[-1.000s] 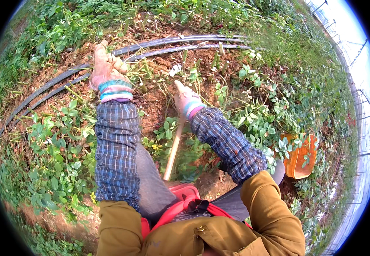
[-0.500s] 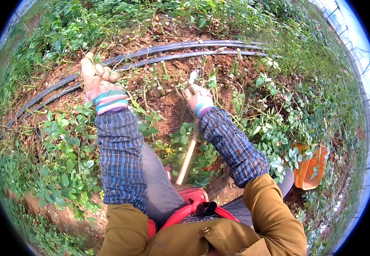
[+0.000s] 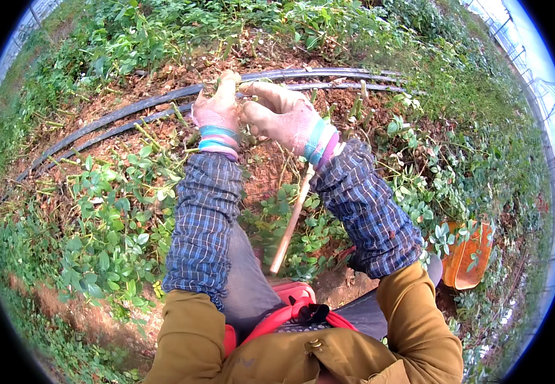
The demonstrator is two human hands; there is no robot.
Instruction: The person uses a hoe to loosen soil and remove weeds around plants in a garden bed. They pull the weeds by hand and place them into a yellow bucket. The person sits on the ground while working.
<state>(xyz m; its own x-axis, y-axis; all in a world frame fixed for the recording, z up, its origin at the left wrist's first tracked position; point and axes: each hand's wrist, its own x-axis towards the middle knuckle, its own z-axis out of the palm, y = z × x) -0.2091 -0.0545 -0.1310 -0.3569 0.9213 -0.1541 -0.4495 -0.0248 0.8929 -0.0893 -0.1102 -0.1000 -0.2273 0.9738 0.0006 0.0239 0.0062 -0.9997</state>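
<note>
My left hand (image 3: 217,110), in a dirty pale glove with a striped cuff, is raised over the soil bed with its fingers closed. Close beside it, fingertips nearly meeting, my right hand (image 3: 285,118) in a matching glove has its fingers bent inward. Whatever the fingers hold is too small or hidden to make out. Just beyond both hands run black irrigation pipes (image 3: 156,101). Below my right wrist slants a pale wooden handle (image 3: 292,221); its upper end is hidden behind the wrist and sleeve. Cut green stems (image 3: 151,137) stand left of my left hand.
Leafy green plants (image 3: 108,240) spread left of my arms, and more foliage (image 3: 412,182) grows on the right. An orange plastic container (image 3: 468,256) lies by my right knee. Reddish soil (image 3: 261,169) shows between my forearms. Something red with a strap (image 3: 297,299) is between my legs.
My left hand has moved right and closed from a looser, spread pose. My right hand has moved up and slightly left, so both hands now come together. More of the wooden handle shows.
</note>
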